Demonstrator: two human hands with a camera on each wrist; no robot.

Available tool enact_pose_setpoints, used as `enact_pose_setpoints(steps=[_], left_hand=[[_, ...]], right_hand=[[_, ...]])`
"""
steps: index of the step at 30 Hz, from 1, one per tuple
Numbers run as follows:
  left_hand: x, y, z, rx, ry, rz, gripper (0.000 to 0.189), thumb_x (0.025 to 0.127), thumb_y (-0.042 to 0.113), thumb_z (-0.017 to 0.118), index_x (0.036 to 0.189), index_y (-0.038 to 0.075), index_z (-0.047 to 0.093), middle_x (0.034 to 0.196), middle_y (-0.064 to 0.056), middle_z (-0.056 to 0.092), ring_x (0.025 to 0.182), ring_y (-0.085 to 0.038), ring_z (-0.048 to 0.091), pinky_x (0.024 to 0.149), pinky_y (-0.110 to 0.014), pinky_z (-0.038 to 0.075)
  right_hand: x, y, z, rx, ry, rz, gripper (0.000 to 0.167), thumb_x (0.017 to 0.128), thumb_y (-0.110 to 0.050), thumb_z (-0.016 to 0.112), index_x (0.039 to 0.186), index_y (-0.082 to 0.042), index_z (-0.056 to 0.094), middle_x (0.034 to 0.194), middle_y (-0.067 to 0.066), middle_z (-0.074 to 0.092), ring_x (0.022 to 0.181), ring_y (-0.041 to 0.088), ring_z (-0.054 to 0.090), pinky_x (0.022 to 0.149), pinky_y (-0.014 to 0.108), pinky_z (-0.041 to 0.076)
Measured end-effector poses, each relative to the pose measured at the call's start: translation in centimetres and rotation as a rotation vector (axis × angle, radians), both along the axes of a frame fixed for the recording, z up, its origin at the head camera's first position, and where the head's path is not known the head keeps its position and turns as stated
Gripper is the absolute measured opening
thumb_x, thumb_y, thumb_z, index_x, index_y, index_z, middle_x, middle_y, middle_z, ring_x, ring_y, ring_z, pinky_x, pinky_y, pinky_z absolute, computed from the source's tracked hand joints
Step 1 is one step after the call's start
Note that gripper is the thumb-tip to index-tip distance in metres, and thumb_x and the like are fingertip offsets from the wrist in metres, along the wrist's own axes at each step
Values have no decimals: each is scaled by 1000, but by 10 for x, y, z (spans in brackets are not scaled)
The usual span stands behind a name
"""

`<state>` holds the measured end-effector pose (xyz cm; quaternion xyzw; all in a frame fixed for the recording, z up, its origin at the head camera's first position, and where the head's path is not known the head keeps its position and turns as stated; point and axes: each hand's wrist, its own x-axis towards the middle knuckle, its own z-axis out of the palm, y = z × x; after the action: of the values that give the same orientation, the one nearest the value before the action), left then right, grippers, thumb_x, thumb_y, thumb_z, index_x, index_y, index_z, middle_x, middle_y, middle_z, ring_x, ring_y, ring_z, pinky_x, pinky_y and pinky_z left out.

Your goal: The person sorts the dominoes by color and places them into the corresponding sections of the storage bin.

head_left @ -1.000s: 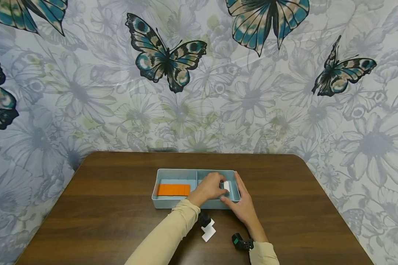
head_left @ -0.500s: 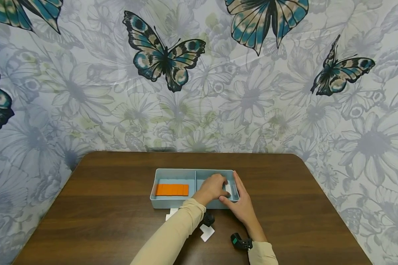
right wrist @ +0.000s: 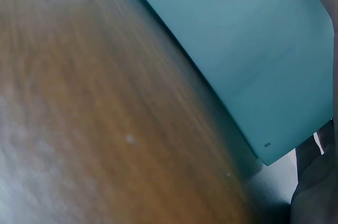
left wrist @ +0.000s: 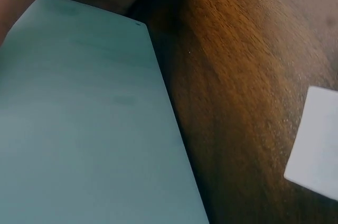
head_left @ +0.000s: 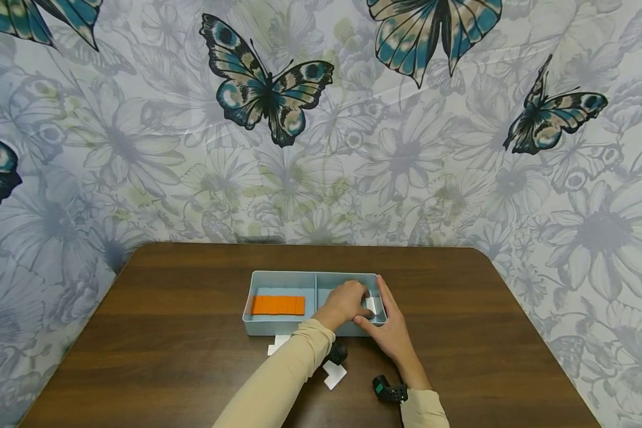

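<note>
In the head view, a pale blue divided box point(head_left: 280, 327) stands on the table. My left hand point(head_left: 345, 303) reaches into its right compartment, thumb and fingers bent round a small white block point(head_left: 371, 305) near the right wall; the fingers partly hide it. My right hand point(head_left: 387, 327) holds the box's right end, thumb at the front rim and fingers along the outer side wall. Several orange pieces point(head_left: 278, 305) lie side by side in the left compartment. The right wrist view shows the box wall point(right wrist: 237, 49) with the right hand at its corner.
On the brown table point(head_left: 166, 333), one flat white piece point(head_left: 277, 343) lies in front of the box, partly behind the left sleeve. A second angular white piece point(head_left: 334, 375) lies between the forearms. Black devices sit on both wrists. A butterfly-patterned cloth point(head_left: 406, 166) hangs behind the table.
The left hand has shifted slightly right and its thumb has come closer to the white block. The left forearm moved right, uncovering a white piece before the box. The right hand has stayed put.
</note>
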<state>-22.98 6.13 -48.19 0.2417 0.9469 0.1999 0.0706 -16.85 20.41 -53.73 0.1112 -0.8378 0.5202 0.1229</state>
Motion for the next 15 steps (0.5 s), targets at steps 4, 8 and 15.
enact_pose_setpoints(steps=[4, 8, 15], left_hand=[[1, -1, 1, 26, -13, 3, 35, 83, 34, 88, 109, 13, 78, 96, 2, 68, 82, -13, 64, 68, -29, 54], [1, -3, 0, 50, -18, 4, 31, 85, 35, 86, 103, 12, 77, 91, 2, 66, 75, -11, 58, 63, -26, 50], [2, -10, 6, 216, -36, -37, 26, 97, 22, 72, 116, 5, 76, 100, -3, 74, 85, -13, 65, 74, -25, 55]], right_hand=[[0, 0, 0, 11, -5, -5, 102, 87, -24, 84, 166, -30, 20, 172, 10, 20, 156, 38, 24, 118, 65, 30], [0, 0, 0, 8, -8, -4, 101, 87, -25, 84, 166, -23, 21, 172, 7, 19, 156, 37, 24, 119, 64, 30], [0, 1, -1, 2, -7, 4, 100, 88, -25, 84, 166, -24, 22, 172, 7, 20, 156, 36, 23, 119, 66, 28]])
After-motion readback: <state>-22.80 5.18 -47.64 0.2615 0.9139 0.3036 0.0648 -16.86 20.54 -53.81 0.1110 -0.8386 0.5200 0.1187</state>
